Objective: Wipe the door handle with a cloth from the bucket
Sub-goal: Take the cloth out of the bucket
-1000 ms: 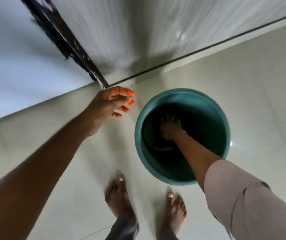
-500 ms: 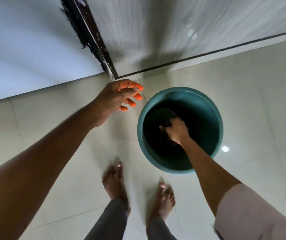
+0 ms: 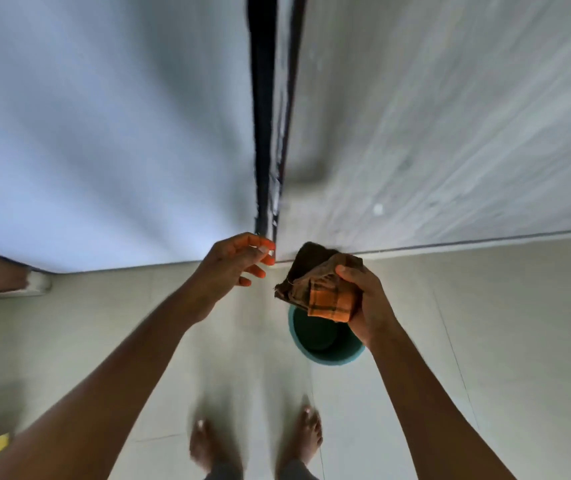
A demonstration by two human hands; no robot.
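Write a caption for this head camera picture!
Right hand lifts a checked cloth above the green bucket; left hand open.

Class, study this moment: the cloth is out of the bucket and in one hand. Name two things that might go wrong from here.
1. The cloth hangs bunched in the right hand directly above the bucket; if wet, it may drip on the tiled floor beside the bare feet, a possible slip.
2. The bucket stands close in front of the feet, so a step toward the door might knock it.
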